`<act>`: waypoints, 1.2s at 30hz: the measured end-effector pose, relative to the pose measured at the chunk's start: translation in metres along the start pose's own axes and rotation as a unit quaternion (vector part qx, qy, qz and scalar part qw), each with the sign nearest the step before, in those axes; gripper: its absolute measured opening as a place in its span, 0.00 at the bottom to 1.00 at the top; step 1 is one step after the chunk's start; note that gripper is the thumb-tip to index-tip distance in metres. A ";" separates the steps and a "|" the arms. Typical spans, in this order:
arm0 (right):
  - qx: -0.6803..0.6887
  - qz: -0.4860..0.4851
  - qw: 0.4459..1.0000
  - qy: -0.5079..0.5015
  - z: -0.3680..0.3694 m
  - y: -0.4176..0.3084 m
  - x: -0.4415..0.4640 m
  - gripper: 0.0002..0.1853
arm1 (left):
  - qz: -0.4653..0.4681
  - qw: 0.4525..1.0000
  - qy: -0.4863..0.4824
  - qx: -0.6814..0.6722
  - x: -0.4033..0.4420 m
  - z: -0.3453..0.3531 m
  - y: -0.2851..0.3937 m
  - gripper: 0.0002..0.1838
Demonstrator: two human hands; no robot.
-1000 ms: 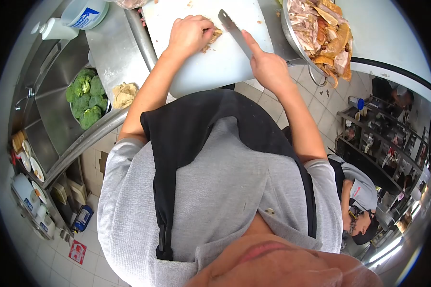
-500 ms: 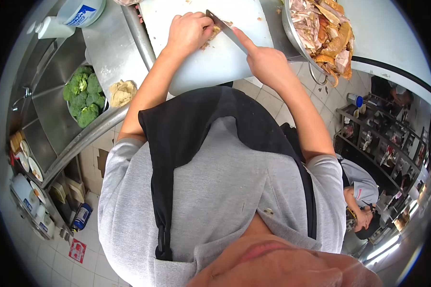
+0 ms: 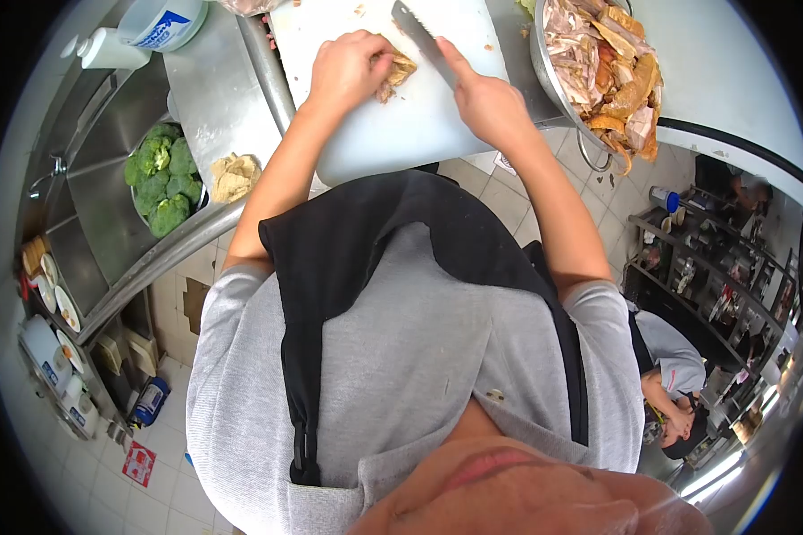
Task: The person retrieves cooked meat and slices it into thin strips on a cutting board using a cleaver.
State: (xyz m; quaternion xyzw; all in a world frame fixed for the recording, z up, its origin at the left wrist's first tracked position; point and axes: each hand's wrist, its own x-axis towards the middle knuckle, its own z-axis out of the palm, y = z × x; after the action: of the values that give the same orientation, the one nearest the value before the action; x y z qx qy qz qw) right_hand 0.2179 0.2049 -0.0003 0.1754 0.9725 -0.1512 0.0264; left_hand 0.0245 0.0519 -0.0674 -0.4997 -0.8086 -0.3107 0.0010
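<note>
Currently holding meat piece (image 3: 399, 73) on cutting board (image 3: 401, 138) with left hand (image 3: 345, 69), nearer grip, curled over meat's left side | gripping knife (image 3: 430, 49) in closed right hand (image 3: 492, 102), right of meat | pointing blade (image 3: 418, 32) far-leftward past meat, not touching

Sink (image 3: 101, 209), broccoli (image 3: 163, 181) and seemingly crowded shelves (image 3: 712, 267) mark a kitchen.

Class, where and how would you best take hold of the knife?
Probably by its handle end, from the near right: the knife blade points away and leftward, so this approach avoids it. The right hand grips and hides that end.
</note>
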 end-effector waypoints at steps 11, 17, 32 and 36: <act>-0.041 0.001 0.993 -0.108 -0.043 -0.024 -0.026 0.43 | 0.002 0.999 0.006 0.037 -0.002 0.002 -0.001 0.06; -0.057 0.001 0.991 -0.120 -0.047 -0.027 -0.023 0.44 | 0.006 0.998 0.008 0.055 -0.001 0.003 -0.002 0.06; -0.031 0.016 0.994 -0.105 -0.009 -0.023 -0.012 0.43 | -0.010 0.998 0.003 0.055 -0.001 0.002 0.001 0.06; -0.003 -0.026 0.999 -0.028 0.019 -0.015 0.016 0.42 | -0.017 0.996 -0.025 0.080 0.001 -0.006 0.008 0.07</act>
State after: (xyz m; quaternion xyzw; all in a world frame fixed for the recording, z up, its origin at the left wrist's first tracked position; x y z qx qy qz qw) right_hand 0.1977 0.1911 -0.0162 0.1460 0.9759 -0.1540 0.0501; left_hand 0.0286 0.0519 -0.0581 -0.4921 -0.8388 -0.2325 0.0151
